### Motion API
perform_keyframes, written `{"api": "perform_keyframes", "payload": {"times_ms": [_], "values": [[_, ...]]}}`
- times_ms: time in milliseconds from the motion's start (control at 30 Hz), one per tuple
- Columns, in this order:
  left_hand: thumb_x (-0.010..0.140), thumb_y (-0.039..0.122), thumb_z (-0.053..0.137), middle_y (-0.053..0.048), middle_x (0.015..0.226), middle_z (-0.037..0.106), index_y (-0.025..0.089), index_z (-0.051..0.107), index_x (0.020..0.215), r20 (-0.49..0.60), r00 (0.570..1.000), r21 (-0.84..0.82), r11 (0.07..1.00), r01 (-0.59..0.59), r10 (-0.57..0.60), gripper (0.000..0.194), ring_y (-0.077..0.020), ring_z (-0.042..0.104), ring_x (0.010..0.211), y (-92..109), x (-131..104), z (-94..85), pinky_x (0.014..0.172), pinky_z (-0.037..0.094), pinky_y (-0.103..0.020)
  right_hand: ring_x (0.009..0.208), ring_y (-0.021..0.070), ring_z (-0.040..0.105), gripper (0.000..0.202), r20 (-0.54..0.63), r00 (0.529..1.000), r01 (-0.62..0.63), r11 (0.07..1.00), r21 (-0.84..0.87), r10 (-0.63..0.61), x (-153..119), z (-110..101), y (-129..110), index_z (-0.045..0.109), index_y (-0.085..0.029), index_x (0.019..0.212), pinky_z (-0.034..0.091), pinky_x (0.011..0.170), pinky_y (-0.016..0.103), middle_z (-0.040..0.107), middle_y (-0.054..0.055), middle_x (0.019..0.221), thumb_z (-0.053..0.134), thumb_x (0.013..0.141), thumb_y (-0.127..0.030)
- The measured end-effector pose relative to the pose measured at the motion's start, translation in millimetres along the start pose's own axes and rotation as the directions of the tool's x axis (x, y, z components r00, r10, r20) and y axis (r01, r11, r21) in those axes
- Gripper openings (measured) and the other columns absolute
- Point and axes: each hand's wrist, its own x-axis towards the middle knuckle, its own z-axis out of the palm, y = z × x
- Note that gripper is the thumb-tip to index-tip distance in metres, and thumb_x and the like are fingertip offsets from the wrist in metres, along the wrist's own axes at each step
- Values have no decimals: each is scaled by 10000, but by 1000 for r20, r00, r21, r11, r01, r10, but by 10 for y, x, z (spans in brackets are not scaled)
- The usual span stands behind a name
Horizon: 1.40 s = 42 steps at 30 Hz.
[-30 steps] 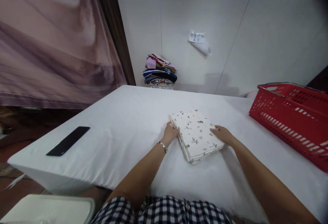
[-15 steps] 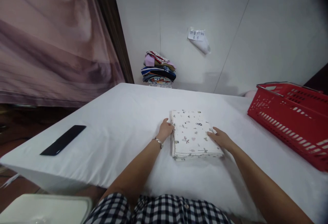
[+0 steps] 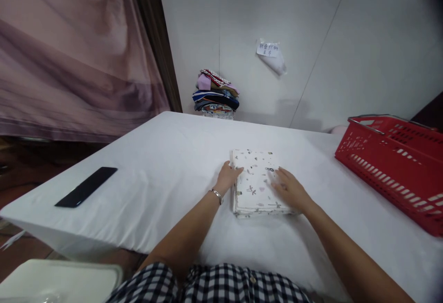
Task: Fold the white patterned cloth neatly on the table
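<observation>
A folded white cloth (image 3: 254, 185) with small printed figures lies in several layers on the white-covered table (image 3: 173, 155), in front of my body. My left hand (image 3: 229, 175) is at its left edge, fingers apart, with a fingertip over the top layer and a bracelet on the wrist. Over the right part of the cloth, my right hand (image 3: 290, 189) lies with its fingers spread. Neither hand grips the fabric. The right hand hides part of the cloth's right edge.
A red basket (image 3: 391, 169) stands at the table's right side. A black flat object (image 3: 86, 187) lies at the left. Folded clothes (image 3: 216, 94) are piled beyond the far edge, by the wall. A pale stool-like surface (image 3: 62, 280) is at lower left.
My right hand has moved left from the cloth's right edge onto its top. My left hand has shifted slightly right, its fingertip now over the top layer.
</observation>
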Motion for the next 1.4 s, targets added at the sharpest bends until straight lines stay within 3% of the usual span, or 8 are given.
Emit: {"api": "perform_keyframes", "payload": {"times_ms": [100, 200, 367, 567, 733, 867, 1067, 1400], "values": [[681, 320, 692, -146, 1261, 542, 151, 362, 1352, 2, 999, 57, 997, -43, 43, 767, -233, 556, 1074, 7, -47, -7, 858, 414, -284, 1388, 241, 198, 622, 128, 980, 153, 988, 0, -152, -31, 93, -166, 382, -186, 1401, 195, 1113, 427, 269, 85, 1500, 360, 884, -531], [683, 268, 684, -134, 1231, 562, 156, 385, 1333, -2, 999, 55, 998, -42, 42, 724, -220, 563, 1059, -20, -52, -29, 856, 415, -276, 1394, 247, 174, 602, 237, 954, 194, 981, -22, -183, -40, 145, -229, 384, -198, 1400, 136, 1118, 467, 257, 83, 1505, 331, 898, -528], [686, 286, 692, -124, 1199, 583, 154, 417, 1300, -17, 999, 33, 998, -48, 49, 685, -204, 584, 1014, -77, -34, -26, 839, 425, -269, 1404, 239, 129, 628, 213, 954, 206, 977, 51, -212, -49, 126, -424, 357, -206, 1415, 131, 1118, 457, 212, 81, 1520, 312, 899, -561], [711, 281, 679, -116, 1146, 611, 140, 456, 1257, -24, 998, 21, 998, -61, 61, 607, -180, 602, 948, -113, -52, -4, 813, 436, -251, 1390, 246, 188, 593, 296, 887, 312, 933, 182, -354, -117, 172, -734, 413, -215, 1386, 119, 1122, 463, 279, 82, 1496, 338, 901, -548], [734, 365, 658, -123, 1152, 612, 144, 532, 1151, -25, 998, 19, 999, -50, 51, 489, -187, 600, 972, -69, 51, -13, 788, 435, -248, 1211, 223, 481, 387, 98, 964, 199, 916, 348, -247, 167, 125, -753, 629, -232, 1172, 392, 992, 356, 543, 59, 1310, 444, 872, -395], [756, 366, 631, -106, 1078, 648, 151, 588, 1041, -65, 997, 47, 998, -40, 43, 360, -184, 608, 948, 2, 167, -18, 774, 426, -254, 913, 195, 628, 258, -5, 993, 108, 920, 376, -114, 672, 161, -848, 697, -231, 968, 462, 840, 315, 705, 27, 970, 486, 826, -268], [794, 327, 582, -61, 913, 686, 176, 628, 864, -54, 988, 46, 988, -145, 148, 172, -170, 614, 874, -64, 227, -9, 760, 422, -259, 557, 119, 590, 209, 87, 994, -88, 945, 314, 63, 1331, 296, -1086, 687, -174, 833, 433, 599, 216, 677, 4, 665, 485, 784, -196], [779, 312, 589, -35, 846, 668, 195, 603, 775, -66, 988, 44, 989, -140, 142, 118, -165, 594, 808, -93, 241, 6, 710, 407, -264, 559, 133, 554, 202, 155, 983, -114, 991, 77, 101, 1705, 395, -1209, 687, -129, 654, 357, 552, 217, 594, 30, 496, 539, 753, -225]]}}
